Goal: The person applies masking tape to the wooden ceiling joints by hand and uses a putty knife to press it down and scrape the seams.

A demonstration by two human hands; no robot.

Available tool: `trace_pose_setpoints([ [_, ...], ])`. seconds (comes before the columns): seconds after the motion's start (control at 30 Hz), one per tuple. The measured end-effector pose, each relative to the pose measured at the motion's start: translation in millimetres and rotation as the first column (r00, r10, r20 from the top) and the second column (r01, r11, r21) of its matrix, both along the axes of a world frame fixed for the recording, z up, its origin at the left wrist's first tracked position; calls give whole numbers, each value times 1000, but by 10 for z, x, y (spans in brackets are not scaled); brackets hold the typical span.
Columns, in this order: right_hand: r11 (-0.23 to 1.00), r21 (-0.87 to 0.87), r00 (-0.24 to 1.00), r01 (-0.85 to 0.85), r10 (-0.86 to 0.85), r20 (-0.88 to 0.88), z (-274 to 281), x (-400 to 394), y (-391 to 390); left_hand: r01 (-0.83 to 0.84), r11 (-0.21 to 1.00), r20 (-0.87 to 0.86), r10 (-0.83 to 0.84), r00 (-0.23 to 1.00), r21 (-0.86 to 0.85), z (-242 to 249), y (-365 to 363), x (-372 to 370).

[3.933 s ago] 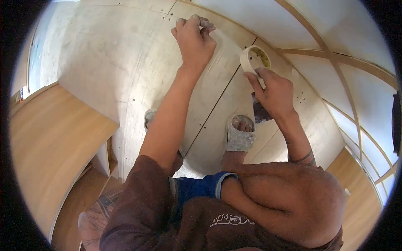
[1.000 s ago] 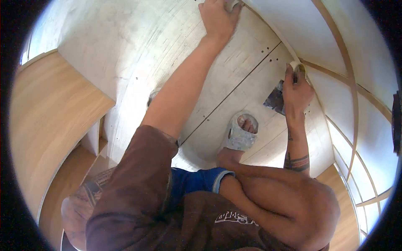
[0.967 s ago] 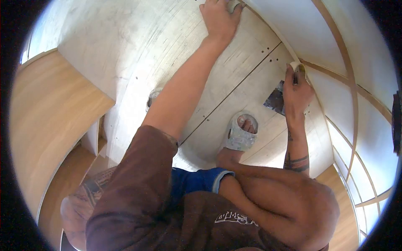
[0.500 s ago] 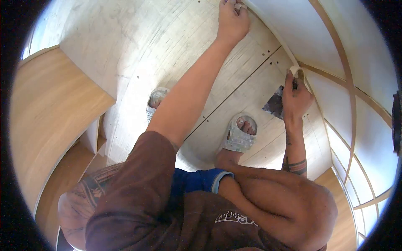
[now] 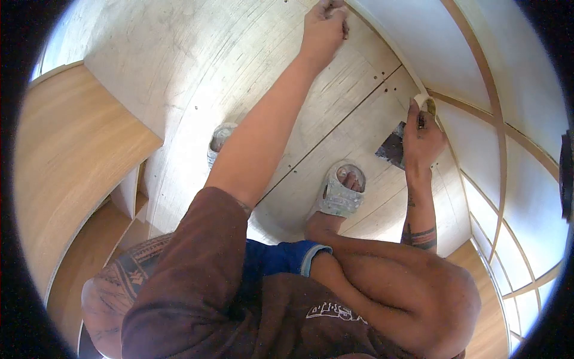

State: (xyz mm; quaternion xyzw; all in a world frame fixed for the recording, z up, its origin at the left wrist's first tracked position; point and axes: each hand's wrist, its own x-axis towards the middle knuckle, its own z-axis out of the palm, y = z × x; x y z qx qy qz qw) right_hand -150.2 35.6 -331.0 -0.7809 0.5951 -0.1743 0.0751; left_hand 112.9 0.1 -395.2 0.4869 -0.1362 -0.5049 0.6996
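Observation:
My right hand [image 5: 426, 140] is wrapped round a roll of masking tape [image 5: 422, 99], close to the foot of the white panel [image 5: 472, 125]. A dark, stained flat blade like a scraper [image 5: 391, 147] sticks out on the left of the same hand, its handle hidden by the palm. Far forward, at the top edge of the view, my left hand [image 5: 324, 30] has its fingers curled together beside the same panel edge. I cannot tell what those fingers pinch. A pale strip [image 5: 382, 37] follows the panel's bottom edge between both hands.
Pale plywood flooring [image 5: 251, 72] with a dark seam and screw holes lies beneath. My feet in stained slide sandals [image 5: 344, 191] rest on it. Wooden trim [image 5: 496, 107] divides the white panels on the right. A wood-grain cabinet [image 5: 89, 137] stands on the left.
My left hand has shifted slightly left and away from the panel edge, its wrist turning. My right hand stays almost still with the tape roll, whose ring shows a little more.

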Motion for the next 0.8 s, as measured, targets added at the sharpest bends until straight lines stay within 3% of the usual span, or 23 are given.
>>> trace_pose_setpoints([
  [0.03,1000,9,1000,26,-26,-17,5,-1,12,5,996,141,-17,990,85,51,14,-39],
  [0.07,1000,10,999,27,-27,-19,15,3,24,7,996,139,-19,990,86,8,6,-74],
  [0.13,998,21,998,51,-50,-48,33,31,22,-83,993,553,22,833,85,-166,-41,-124],
  [0.17,998,20,997,52,-51,-50,10,34,22,-81,993,552,21,834,84,-230,-70,-134],
  [0.23,997,-31,995,77,-79,-61,-55,39,26,-241,969,716,136,685,46,-212,-101,-156],
  [0.33,989,36,989,147,-148,17,-55,74,34,-288,945,716,95,691,152,8,-91,-192],
  [0.43,994,-35,989,108,-104,101,-96,57,33,-344,932,728,161,667,109,-13,-129,-225],
  [0.53,993,37,993,113,-114,33,-56,46,14,-373,922,694,204,690,100,-23,-159,-270],
  [0.67,995,-11,994,102,-102,42,-60,40,26,-388,919,734,218,643,67,-18,-157,-266],
  [0.73,990,-106,993,88,-79,89,-105,35,37,-350,931,669,196,717,103,19,-144,-257],
  [0.8,993,-35,989,115,-111,96,-90,42,60,-341,932,666,178,725,122,46,-142,-256],
])
